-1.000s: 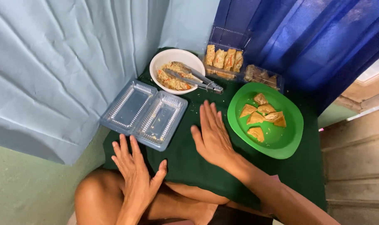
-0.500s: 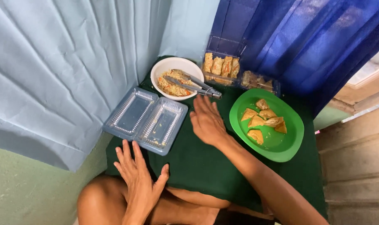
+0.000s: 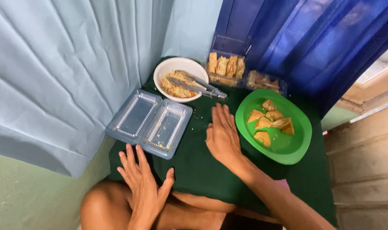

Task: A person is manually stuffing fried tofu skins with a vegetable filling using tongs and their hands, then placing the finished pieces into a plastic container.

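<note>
My right hand [image 3: 222, 134] lies flat and open over the green cloth [image 3: 202, 170], between a green plate [image 3: 288, 149] of fried triangular pastries [image 3: 270, 121] and an open clear plastic clamshell box [image 3: 150, 122]. Its fingertips point toward metal tongs [image 3: 198, 85] resting across a white bowl [image 3: 162, 74] of mixed filling. My left hand [image 3: 143, 183] is open, fingers spread, at the cloth's near edge above my bare knee, just below the clamshell box. Neither hand holds anything.
A clear container of rolled pastries [image 3: 225, 66] and another of dark pieces [image 3: 262, 81] stand at the back. A pale blue curtain [image 3: 62, 72] hangs left, a dark blue one [image 3: 309, 38] behind. The table's right edge drops to a concrete floor [image 3: 364, 170].
My right hand has moved forward across the cloth toward the tongs and bowl. My left hand has stayed near my knee.
</note>
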